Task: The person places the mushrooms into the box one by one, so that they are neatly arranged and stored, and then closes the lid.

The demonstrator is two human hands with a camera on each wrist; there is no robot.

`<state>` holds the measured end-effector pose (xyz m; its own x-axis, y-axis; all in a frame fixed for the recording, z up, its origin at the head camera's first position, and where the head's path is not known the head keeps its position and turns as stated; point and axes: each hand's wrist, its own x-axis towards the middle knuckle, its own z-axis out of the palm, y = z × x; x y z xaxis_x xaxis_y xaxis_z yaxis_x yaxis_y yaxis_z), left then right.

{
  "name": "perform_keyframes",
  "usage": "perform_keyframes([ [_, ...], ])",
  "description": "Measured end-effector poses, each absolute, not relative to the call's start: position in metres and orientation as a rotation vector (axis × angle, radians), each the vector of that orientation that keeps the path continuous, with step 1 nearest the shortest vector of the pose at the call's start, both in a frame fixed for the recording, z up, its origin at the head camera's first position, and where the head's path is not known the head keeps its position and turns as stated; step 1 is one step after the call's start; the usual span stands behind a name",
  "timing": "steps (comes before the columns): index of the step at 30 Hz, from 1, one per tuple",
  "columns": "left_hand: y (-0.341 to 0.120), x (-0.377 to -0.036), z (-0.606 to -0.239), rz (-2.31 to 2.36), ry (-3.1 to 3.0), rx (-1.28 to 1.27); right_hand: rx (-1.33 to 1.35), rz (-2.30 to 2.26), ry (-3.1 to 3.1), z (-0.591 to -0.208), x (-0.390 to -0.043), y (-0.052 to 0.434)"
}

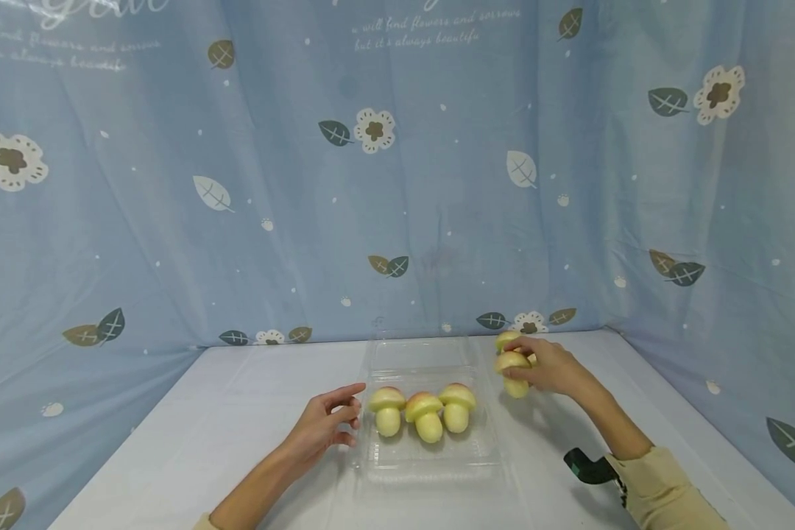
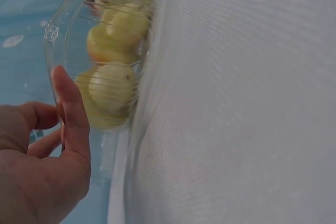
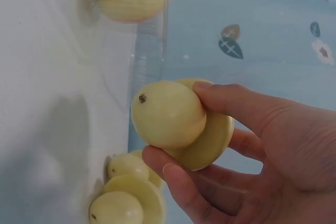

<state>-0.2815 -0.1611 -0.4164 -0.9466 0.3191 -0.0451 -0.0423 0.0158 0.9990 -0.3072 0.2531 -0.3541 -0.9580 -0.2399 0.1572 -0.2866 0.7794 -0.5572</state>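
Observation:
My right hand (image 1: 548, 364) pinches a pale yellow mushroom (image 3: 168, 114), apparently a model, between thumb and fingers. It is to the right of a clear plastic box (image 1: 430, 458). Beyond the held one, more such mushrooms (image 3: 118, 208) lie on the table, partly hidden by the hand in the head view. Inside the box, three mushrooms with reddish-tinged caps sit in a row: a left one (image 1: 388, 421), a middle one (image 1: 429, 427) and a right one (image 1: 456, 418). At the box's left rim, my left hand (image 1: 321, 427) rests with loosely bent fingers.
The box's clear lid (image 1: 424, 353) lies folded back toward the curtain (image 1: 397, 221). Blue patterned cloth surrounds the white table (image 1: 252, 412) at the back and sides. A black device (image 1: 588, 467) is attached by the right wrist.

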Motion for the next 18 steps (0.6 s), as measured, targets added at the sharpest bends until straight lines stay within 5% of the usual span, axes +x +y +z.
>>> perform_keyframes([
  [18,-0.181,-0.289,-0.412,1.935,2.089,0.332,0.454,0.965,-2.888,-0.346,-0.301,0.246],
])
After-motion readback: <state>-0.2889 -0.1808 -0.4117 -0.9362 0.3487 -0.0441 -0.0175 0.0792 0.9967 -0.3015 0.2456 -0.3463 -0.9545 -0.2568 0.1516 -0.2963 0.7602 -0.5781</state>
